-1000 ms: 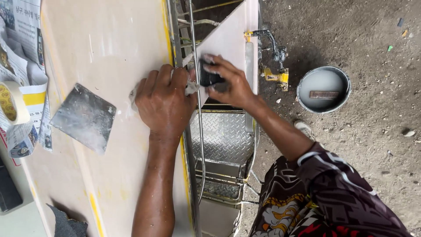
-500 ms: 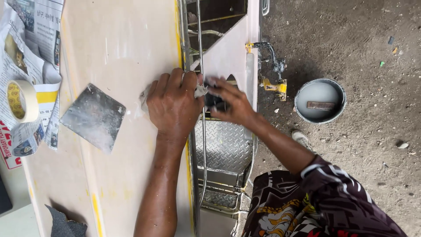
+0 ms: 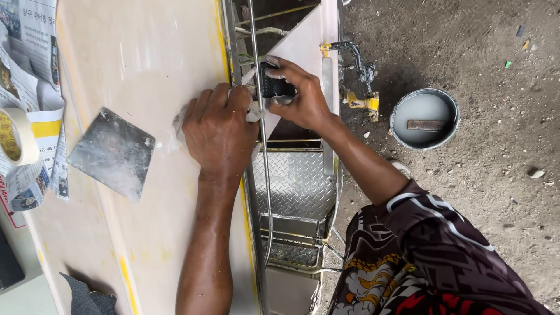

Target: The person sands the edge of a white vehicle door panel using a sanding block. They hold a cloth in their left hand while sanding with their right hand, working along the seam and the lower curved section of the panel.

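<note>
At the panel's [image 3: 146, 52] yellow edge, the left hand [image 3: 219, 131] presses a white rag [image 3: 252, 114] flat, fingers spread. The right hand [image 3: 297, 96] grips a black block [image 3: 274, 87] just beside it. Nearby lie a metal scraper [image 3: 111, 153] and tape roll [image 3: 14, 137].

I see a pale cream panel [image 3: 146, 52] with a yellow edge stripe serving as the work surface. A flat grey metal scraper blade [image 3: 111, 153] lies directly on it, well apart from the edge. At the panel's far side I note sheets of newspaper [image 3: 41, 35] and a roll of masking tape [image 3: 14, 143] resting on them. A dark grey sheet of sandpaper [image 3: 87, 298] lies at the panel's lower corner. My left hand [image 3: 219, 131] rests flat on the panel near its yellow edge. Beside the panel, the dirt ground [image 3: 466, 52] carries a round metal tin [image 3: 424, 118] holding pale liquid and a small flat piece.
</note>
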